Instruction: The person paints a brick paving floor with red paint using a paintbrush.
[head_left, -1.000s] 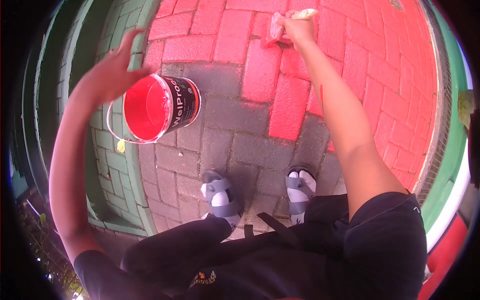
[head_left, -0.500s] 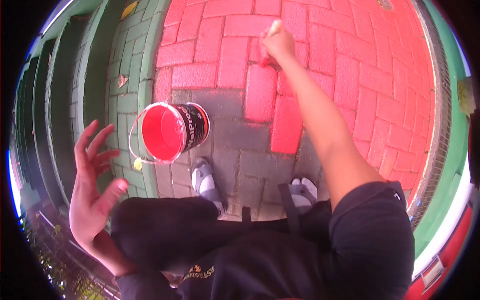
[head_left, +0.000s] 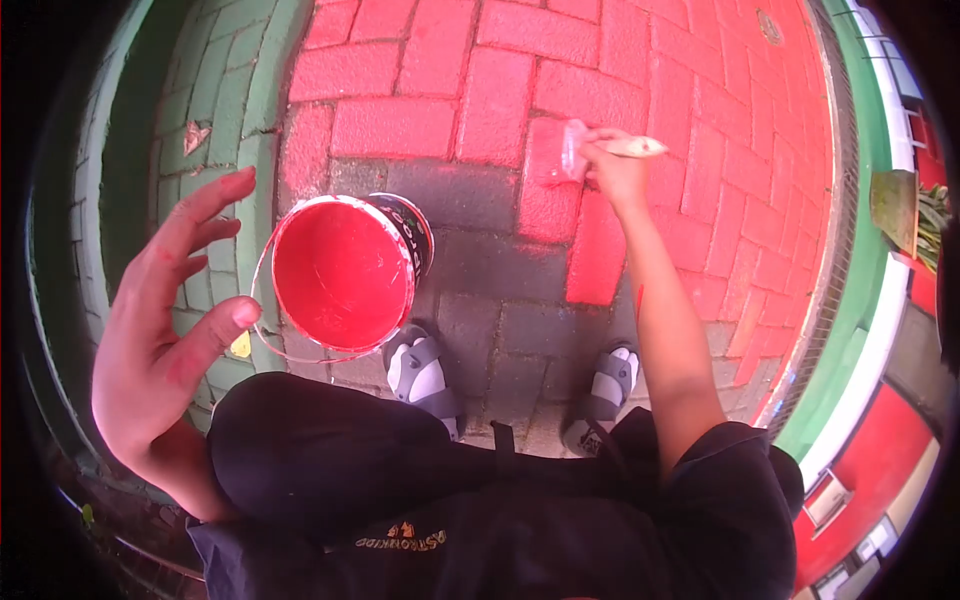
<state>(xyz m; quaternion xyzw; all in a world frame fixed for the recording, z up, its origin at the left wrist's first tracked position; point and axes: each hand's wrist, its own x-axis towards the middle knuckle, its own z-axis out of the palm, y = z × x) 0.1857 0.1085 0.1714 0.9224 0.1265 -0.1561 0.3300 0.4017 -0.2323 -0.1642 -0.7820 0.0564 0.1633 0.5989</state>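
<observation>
My right hand point(head_left: 618, 172) is closed round the pale handle of a paintbrush point(head_left: 632, 147). The red-coated bristles point left and lie against a freshly red paving brick point(head_left: 548, 205). Left of my feet stands a paint bucket point(head_left: 340, 275) with red paint coating its inside, a black label on its wall and a thin wire handle. My left hand point(head_left: 165, 320) is held up beside the bucket with fingers spread, holding nothing; red smears mark its fingertips and thumb. Unpainted grey bricks point(head_left: 480, 265) lie between the bucket and the red area.
Green-painted paving and steps point(head_left: 205, 100) run along the left, with a dry leaf point(head_left: 196, 137) there. My sandalled feet point(head_left: 420, 375) are on the grey bricks. A grated drain point(head_left: 825, 250) and a green kerb border the right, with a potted plant point(head_left: 895, 212) beyond.
My right hand has moved down and to the right, and the brush has turned from upright to sideways. My left hand stays raised and spread. The view has shifted, with the bucket appearing larger.
</observation>
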